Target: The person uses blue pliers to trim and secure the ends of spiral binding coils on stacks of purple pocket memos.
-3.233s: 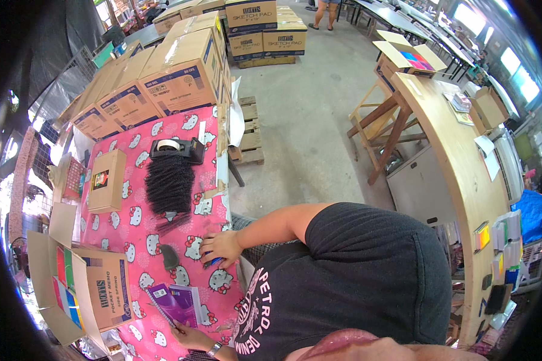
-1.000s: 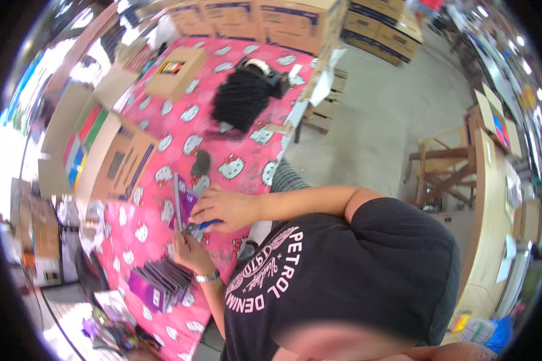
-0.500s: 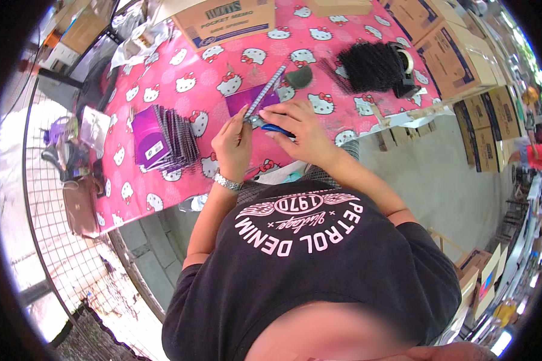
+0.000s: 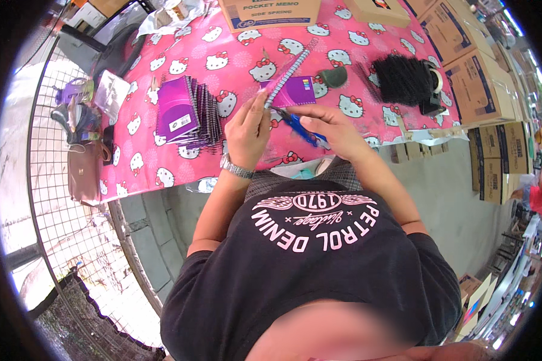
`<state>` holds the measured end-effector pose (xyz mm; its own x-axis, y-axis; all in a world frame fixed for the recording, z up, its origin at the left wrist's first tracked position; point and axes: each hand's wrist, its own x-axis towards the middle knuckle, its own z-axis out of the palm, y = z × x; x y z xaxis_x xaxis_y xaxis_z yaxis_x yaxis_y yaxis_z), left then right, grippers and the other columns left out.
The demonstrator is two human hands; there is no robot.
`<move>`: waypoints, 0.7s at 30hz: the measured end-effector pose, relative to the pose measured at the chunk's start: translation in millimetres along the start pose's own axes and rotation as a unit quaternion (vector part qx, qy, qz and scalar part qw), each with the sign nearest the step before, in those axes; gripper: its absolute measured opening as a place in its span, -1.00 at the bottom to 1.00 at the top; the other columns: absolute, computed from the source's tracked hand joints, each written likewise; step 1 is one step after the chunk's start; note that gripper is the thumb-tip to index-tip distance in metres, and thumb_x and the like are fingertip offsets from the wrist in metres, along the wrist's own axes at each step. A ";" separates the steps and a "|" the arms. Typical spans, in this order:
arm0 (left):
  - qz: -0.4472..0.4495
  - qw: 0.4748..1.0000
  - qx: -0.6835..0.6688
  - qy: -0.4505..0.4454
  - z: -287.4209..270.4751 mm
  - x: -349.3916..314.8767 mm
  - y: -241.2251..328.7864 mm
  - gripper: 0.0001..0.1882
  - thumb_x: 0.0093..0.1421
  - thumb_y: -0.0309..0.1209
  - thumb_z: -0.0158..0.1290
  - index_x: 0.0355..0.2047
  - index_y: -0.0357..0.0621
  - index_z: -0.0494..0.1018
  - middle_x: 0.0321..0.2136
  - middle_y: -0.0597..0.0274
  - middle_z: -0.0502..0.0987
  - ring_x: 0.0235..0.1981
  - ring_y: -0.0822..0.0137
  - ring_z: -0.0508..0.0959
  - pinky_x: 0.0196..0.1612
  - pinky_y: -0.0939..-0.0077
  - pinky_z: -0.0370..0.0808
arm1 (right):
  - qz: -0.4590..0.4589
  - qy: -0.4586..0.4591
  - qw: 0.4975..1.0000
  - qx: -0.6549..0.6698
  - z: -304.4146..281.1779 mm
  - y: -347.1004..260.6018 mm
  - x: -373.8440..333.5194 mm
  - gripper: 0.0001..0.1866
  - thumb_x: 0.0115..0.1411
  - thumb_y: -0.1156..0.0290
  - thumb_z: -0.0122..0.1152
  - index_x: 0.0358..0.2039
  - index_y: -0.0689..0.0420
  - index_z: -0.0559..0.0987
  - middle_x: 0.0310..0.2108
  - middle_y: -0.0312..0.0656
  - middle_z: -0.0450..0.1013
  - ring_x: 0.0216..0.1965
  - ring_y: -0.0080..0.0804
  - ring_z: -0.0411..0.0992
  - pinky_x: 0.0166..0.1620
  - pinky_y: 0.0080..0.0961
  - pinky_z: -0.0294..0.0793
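Note:
My left hand (image 4: 247, 133) is closed around the near end of a spiral notebook (image 4: 290, 73), held up edge-on so its pale coil binding runs away from me. In my right hand (image 4: 338, 131) is a pair of blue-handled pliers (image 4: 307, 131), whose jaws sit at or close to the near end of the coil; contact cannot be made out. Beneath and beyond, a purple notebook (image 4: 301, 93) lies on the table. To the left is an uneven stack of purple spiral notebooks (image 4: 177, 114).
A pink patterned cloth covers the table (image 4: 208, 171). On the right lie a heap of black coils (image 4: 400, 81) and a tape dispenser (image 4: 432, 99). A dark green lump (image 4: 333, 76) lies beyond my hands. Cardboard boxes (image 4: 479, 87) stand at the right, another (image 4: 270, 15) at the back.
The view has shifted, so the table's things appear farther right and higher. The pliers' handles now point more steeply toward me, and the notebook edge shows longer above my left hand.

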<state>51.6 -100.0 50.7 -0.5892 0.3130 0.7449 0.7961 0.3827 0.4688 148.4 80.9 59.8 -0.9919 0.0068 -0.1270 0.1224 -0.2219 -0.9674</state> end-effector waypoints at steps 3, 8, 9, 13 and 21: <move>-0.179 0.967 -0.111 0.144 -29.5 -0.7 -30.9 -0.81 0.23 -0.50 0.03 -0.18 -0.34 0.50 -0.34 0.14 0.57 -0.51 0.31 0.60 -0.52 0.56 0.56 | -0.114 0.117 0.964 -0.210 -32.3 13.5 3.7 -0.70 0.25 0.38 0.12 -0.01 0.12 0.53 -0.13 -0.22 0.50 -0.10 -0.41 0.44 0.02 -0.51 0.36; -0.322 0.928 0.058 0.181 -100.8 12.9 -70.5 -0.73 0.19 -0.41 0.10 -0.11 -0.24 0.52 -0.35 0.17 0.58 -0.61 0.46 0.51 -0.59 0.57 0.44 | -0.072 0.275 0.780 -0.557 -125.4 116.0 -12.9 -0.71 0.09 0.26 0.24 -0.18 0.05 0.59 -0.23 -0.04 0.48 -0.17 -0.06 0.43 -0.04 -0.23 0.39; -0.315 0.926 0.153 0.141 -106.9 5.2 -83.0 -0.71 0.16 -0.39 0.14 -0.11 -0.21 0.53 -0.35 0.16 0.59 -0.66 0.51 0.48 -0.62 0.59 0.39 | -0.064 0.275 0.730 -0.622 -133.1 125.5 -14.1 -0.72 0.06 0.24 0.25 -0.22 0.06 0.60 -0.25 -0.03 0.47 -0.19 -0.01 0.42 -0.06 -0.18 0.39; -0.240 0.905 0.343 0.075 -117.0 -14.6 -104.0 -0.70 0.08 -0.35 0.17 -0.15 -0.08 0.56 -0.27 0.20 0.57 -0.34 0.29 0.53 -0.21 0.31 0.44 | -0.106 0.252 0.730 -0.626 -160.1 115.0 9.0 -0.78 0.05 0.24 0.24 -0.33 0.08 0.60 -0.28 -0.04 0.47 -0.19 0.01 0.41 -0.10 -0.12 0.38; 0.028 0.992 0.073 -0.100 -5.3 23.1 -22.6 -0.74 0.01 -0.42 0.19 -0.24 -0.16 0.54 -0.23 0.12 0.55 -0.15 0.11 0.48 -0.01 0.20 0.36 | 0.027 0.333 0.569 -0.752 -264.0 97.9 53.7 -0.72 0.12 0.19 0.18 -0.26 0.12 0.54 -0.22 -0.10 0.46 -0.18 -0.11 0.45 -0.14 -0.21 0.46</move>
<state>20.7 -106.0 59.8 -0.5721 0.4976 0.6520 0.8082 0.4777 0.3445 116.3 317.0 -99.7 -0.8132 0.5181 0.2649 0.5398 0.8417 0.0109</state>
